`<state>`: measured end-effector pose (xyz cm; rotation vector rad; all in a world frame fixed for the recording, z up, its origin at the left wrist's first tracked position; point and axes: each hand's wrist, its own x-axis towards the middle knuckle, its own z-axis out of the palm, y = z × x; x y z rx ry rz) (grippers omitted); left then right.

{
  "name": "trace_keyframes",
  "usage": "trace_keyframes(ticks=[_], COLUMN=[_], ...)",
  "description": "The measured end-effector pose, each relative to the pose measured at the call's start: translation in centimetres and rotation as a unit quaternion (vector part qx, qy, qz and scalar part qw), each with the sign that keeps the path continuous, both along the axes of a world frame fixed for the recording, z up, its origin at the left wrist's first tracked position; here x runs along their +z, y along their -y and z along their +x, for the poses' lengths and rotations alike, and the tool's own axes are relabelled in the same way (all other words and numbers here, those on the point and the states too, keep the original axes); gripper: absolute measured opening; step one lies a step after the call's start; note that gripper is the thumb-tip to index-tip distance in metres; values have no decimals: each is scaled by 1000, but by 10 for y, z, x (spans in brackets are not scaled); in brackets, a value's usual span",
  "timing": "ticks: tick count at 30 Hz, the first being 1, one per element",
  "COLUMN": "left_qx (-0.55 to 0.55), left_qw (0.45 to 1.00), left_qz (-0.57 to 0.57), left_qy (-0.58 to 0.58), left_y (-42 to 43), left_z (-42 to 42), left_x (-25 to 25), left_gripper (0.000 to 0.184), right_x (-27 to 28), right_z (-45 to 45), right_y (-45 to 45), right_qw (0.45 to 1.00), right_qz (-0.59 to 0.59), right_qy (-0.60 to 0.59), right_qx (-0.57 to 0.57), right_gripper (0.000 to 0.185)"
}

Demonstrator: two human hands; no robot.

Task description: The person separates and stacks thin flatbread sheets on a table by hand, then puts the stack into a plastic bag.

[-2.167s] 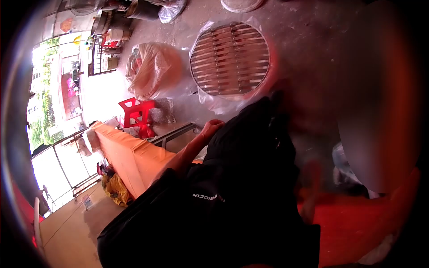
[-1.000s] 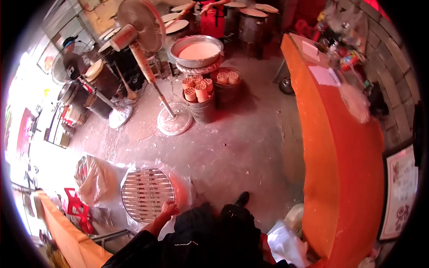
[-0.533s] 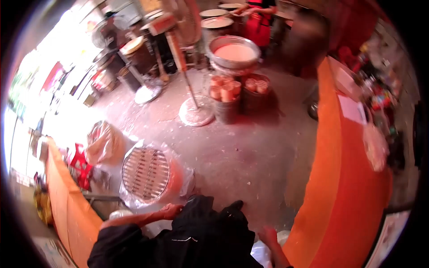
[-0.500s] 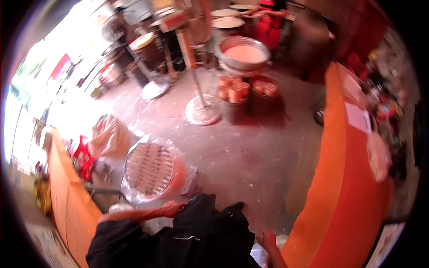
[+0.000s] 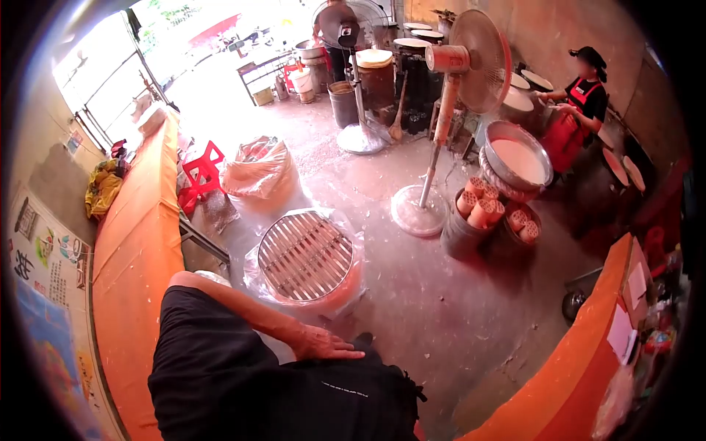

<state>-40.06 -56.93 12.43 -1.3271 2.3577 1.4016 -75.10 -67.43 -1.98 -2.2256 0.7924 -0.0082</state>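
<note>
My left hand [image 5: 327,344] lies flat on the dark clothing [image 5: 294,389] over my lap, fingers stretched out and together, holding nothing. Just beyond it stands a round slatted rack [image 5: 306,256] on top of a plastic-wrapped container [image 5: 346,294]; hand and rack are apart. My right hand is out of sight; only a small reddish sliver shows at the bottom edge beside the clothing.
Orange-covered tables [image 5: 136,294] [image 5: 566,367] flank me. Ahead are a bagged bundle [image 5: 259,173], red stool [image 5: 200,176], standing fan [image 5: 440,117], basin [image 5: 518,158] and buckets of perforated cylinders [image 5: 482,209]. A co-worker in a red apron [image 5: 565,140] stands near round griddles.
The view has swung left, so the fan, basin and co-worker appear farther right. My left hand now lies flatter on the clothing, and my right hand has dropped out of view.
</note>
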Motion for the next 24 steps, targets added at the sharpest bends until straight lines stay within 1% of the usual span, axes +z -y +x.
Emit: trace_keyframes(ticks=[1,2,4,6,8,9,11,12,13,17,18,20,22,24], left_qx=[-18,-14,-43,-34,-35,-33,-45,-44,-47,-51,-49,-70,-63,-58], left_qw=[1000,1000,999,999,997,997,991,991,990,985,985,985,984,983], left_qz=[-8,-10,-25,-23,-58,-59,-106,-108,-112,-137,-139,-120,-117,-111], left_qy=[-4,-4,1,-6,-42,-43,-65,-65,-75,-90,-92,-106,-117,-133], left_y=[0,-1,-3,-5,-7,-7,-7,-6,-4,-7,-6,-3,-6,-9], left_z=[2,3,6,11,17,21,26,28,31,42,46,51,53,53], left_x=[7,13,19,20,24,20,0,-9,-17,-31,-29,-26,-39,-41], left_gripper=[131,131,137,139,133,133,125,125,121,110,110,104,102,101], right_x=[-1,-1,2,3,4,4,5,5,6,7,8,8,9,11], right_z=[9,19,39,57,69,75,86,92,97,110,114,121,125,129], right_y=[2,4,8,10,10,9,7,7,7,5,5,4,3,3], right_qw=[1000,1000,1000,999,999,999,999,999,999,998,998,998,998,998], right_qz=[-4,-6,-9,-12,-14,-14,-15,-17,-17,-19,-20,-21,-20,-19], right_qy=[5,9,16,20,25,26,26,27,28,29,30,30,29,29], right_qx=[6,14,24,26,30,31,34,36,38,45,46,51,55,58], right_gripper=[52,52,52,52,52,52,53,53,53,53,53,53,53,53])
